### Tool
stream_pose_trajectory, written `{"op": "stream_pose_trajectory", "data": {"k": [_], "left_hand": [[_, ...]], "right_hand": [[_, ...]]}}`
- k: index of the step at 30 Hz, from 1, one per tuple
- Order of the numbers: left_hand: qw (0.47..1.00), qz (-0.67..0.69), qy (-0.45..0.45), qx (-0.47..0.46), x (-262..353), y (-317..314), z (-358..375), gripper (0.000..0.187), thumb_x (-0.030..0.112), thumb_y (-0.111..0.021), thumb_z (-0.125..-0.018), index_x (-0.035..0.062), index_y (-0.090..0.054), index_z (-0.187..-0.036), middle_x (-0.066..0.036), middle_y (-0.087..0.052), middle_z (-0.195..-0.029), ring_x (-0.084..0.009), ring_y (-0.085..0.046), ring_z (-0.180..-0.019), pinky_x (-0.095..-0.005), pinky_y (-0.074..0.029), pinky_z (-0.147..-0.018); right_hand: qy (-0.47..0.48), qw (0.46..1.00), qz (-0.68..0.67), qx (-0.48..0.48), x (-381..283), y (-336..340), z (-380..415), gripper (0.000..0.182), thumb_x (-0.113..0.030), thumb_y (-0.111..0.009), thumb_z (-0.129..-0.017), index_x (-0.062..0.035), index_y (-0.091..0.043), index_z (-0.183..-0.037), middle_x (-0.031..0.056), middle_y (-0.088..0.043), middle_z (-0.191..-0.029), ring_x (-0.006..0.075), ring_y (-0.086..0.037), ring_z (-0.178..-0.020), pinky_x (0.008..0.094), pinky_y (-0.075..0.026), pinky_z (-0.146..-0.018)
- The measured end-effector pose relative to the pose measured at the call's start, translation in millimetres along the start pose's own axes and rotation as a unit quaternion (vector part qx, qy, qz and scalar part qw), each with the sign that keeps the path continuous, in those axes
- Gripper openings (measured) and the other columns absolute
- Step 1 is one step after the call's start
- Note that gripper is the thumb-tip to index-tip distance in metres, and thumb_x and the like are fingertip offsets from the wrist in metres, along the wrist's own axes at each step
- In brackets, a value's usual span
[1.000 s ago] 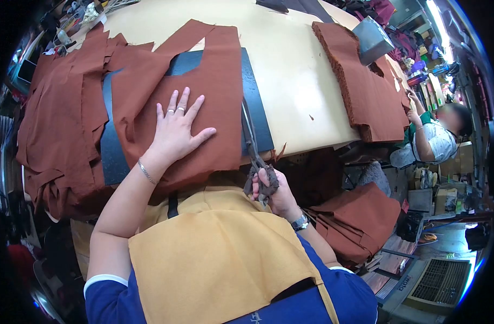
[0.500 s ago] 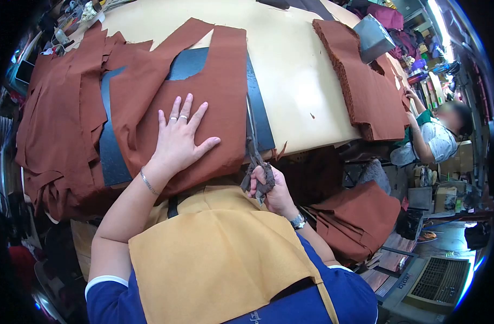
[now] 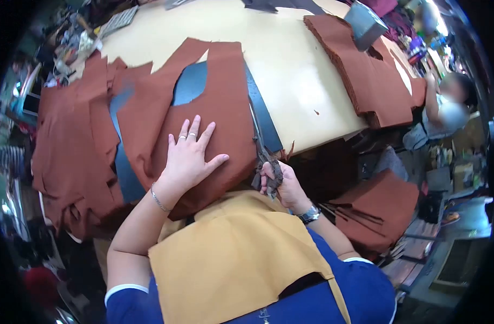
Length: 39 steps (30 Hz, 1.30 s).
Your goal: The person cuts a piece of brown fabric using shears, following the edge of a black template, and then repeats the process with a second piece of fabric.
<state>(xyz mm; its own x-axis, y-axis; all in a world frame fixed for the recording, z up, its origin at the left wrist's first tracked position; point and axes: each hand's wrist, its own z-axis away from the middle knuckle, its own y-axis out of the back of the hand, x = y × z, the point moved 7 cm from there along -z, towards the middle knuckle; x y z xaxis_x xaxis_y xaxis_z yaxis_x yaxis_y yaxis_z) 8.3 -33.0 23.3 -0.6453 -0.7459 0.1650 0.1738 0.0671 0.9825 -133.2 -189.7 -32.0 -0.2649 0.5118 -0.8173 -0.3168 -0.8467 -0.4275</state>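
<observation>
My left hand [image 3: 190,159] lies flat with fingers spread on a reddish-brown fabric piece [image 3: 228,108]. My right hand [image 3: 290,186] grips the wrapped handles of a pair of scissors [image 3: 261,151], whose long blades run along the fabric's right edge. Under that edge is a dark blue board [image 3: 266,121], which also shows through the gap in the piece. A thin reddish scrap [image 3: 290,148] sticks up just right of the scissors. More reddish-brown pieces [image 3: 77,140] lie layered to the left.
A thick stack of cut reddish-brown pieces [image 3: 366,75] sits on the pale tabletop [image 3: 301,70], with a grey metal block [image 3: 364,26] on it. Another folded pile [image 3: 376,210] rests lower right. At the far right a person [image 3: 447,102] is beside the table.
The whole view has shifted, so the table and hands appear lower and slightly further right. My left hand stays flat on the fabric and my right still holds the scissors at its edge.
</observation>
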Motion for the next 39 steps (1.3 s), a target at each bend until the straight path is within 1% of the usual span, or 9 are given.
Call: {"op": "stream_pose_trajectory", "data": {"k": [2,3,6,7,11,20,23,32,39], "left_hand": [[0.999,-0.018,-0.005,-0.043,-4,10,-15,0.081,0.063,-0.055,-0.083,0.0133,-0.037,-0.144,-0.018,-0.035,-0.148,-0.0343,-0.030,-0.138,-0.0594,-0.023,-0.109],[0.999,-0.036,-0.025,-0.004,-2,20,-24,0.080,0.063,-0.056,-0.083,0.0107,-0.040,-0.141,-0.018,-0.043,-0.143,-0.0326,-0.037,-0.135,-0.0569,-0.025,-0.109],[0.988,-0.059,-0.116,0.085,-2,21,-61,0.081,0.063,-0.056,-0.083,0.0116,-0.038,-0.143,-0.018,-0.037,-0.146,-0.0345,-0.034,-0.136,-0.0589,-0.025,-0.108],[0.982,-0.018,-0.149,0.111,-6,18,-80,0.083,0.065,-0.055,-0.082,0.0117,-0.038,-0.143,-0.021,-0.030,-0.150,-0.0383,-0.026,-0.139,-0.0630,-0.019,-0.108],[0.988,0.011,-0.129,0.082,-17,-13,-85,0.089,0.070,-0.051,-0.081,0.0132,-0.033,-0.146,-0.022,-0.021,-0.153,-0.0419,-0.018,-0.141,-0.0671,-0.015,-0.107],[0.988,0.017,-0.126,0.087,-5,-15,-58,0.088,0.069,-0.054,-0.080,0.0141,-0.036,-0.146,-0.022,-0.023,-0.153,-0.0411,-0.019,-0.142,-0.0667,-0.016,-0.106],[0.991,0.001,-0.115,0.070,-4,-15,-58,0.086,0.065,-0.055,-0.082,0.0151,-0.032,-0.147,-0.018,-0.019,-0.155,-0.0368,-0.016,-0.144,-0.0645,-0.014,-0.108],[0.986,0.009,-0.137,0.090,6,-18,-36,0.087,0.067,-0.054,-0.081,0.0134,-0.035,-0.146,-0.022,-0.020,-0.154,-0.0421,-0.019,-0.141,-0.0663,-0.014,-0.107],[0.989,0.011,-0.127,0.075,9,-17,-31,0.087,0.066,-0.055,-0.081,0.0129,-0.034,-0.146,-0.022,-0.019,-0.154,-0.0412,-0.019,-0.141,-0.0648,-0.013,-0.108]], "right_hand": [[0.002,1.000,0.017,0.008,-3,-1,2,0.028,-0.034,-0.063,-0.092,-0.0075,-0.054,-0.087,-0.0006,-0.055,-0.068,0.0079,-0.055,-0.058,0.0237,-0.050,-0.054],[0.005,1.000,0.011,0.006,-1,1,2,0.029,-0.034,-0.064,-0.091,-0.0075,-0.055,-0.086,-0.0006,-0.056,-0.068,0.0081,-0.055,-0.058,0.0237,-0.049,-0.054],[-0.018,1.000,0.003,0.013,0,0,2,0.028,-0.033,-0.064,-0.092,-0.0074,-0.055,-0.086,-0.0002,-0.056,-0.068,0.0082,-0.055,-0.057,0.0237,-0.049,-0.054],[-0.017,1.000,0.014,0.005,-1,-2,3,0.029,-0.035,-0.063,-0.092,-0.0073,-0.055,-0.086,0.0004,-0.057,-0.068,0.0088,-0.055,-0.057,0.0239,-0.048,-0.054],[-0.026,0.999,0.028,0.012,-1,-2,2,0.034,-0.040,-0.061,-0.093,-0.0082,-0.054,-0.084,0.0003,-0.057,-0.068,0.0098,-0.055,-0.057,0.0244,-0.047,-0.055],[-0.023,0.998,0.055,0.033,-2,-3,-3,0.033,-0.041,-0.060,-0.093,-0.0105,-0.054,-0.082,-0.0011,-0.056,-0.067,0.0072,-0.054,-0.057,0.0220,-0.045,-0.052],[-0.006,0.998,0.051,0.028,0,-2,-1,0.031,-0.039,-0.062,-0.092,-0.0107,-0.054,-0.082,-0.0014,-0.056,-0.066,0.0067,-0.054,-0.056,0.0214,-0.044,-0.051],[-0.031,0.998,0.024,0.041,-1,-2,-3,0.031,-0.040,-0.064,-0.091,-0.0117,-0.054,-0.081,-0.0019,-0.056,-0.065,0.0067,-0.053,-0.055,0.0220,-0.044,-0.051],[-0.010,0.999,0.030,0.034,0,-1,0,0.032,-0.041,-0.064,-0.090,-0.0121,-0.054,-0.081,-0.0017,-0.056,-0.065,0.0066,-0.053,-0.055,0.0218,-0.045,-0.051]]}}
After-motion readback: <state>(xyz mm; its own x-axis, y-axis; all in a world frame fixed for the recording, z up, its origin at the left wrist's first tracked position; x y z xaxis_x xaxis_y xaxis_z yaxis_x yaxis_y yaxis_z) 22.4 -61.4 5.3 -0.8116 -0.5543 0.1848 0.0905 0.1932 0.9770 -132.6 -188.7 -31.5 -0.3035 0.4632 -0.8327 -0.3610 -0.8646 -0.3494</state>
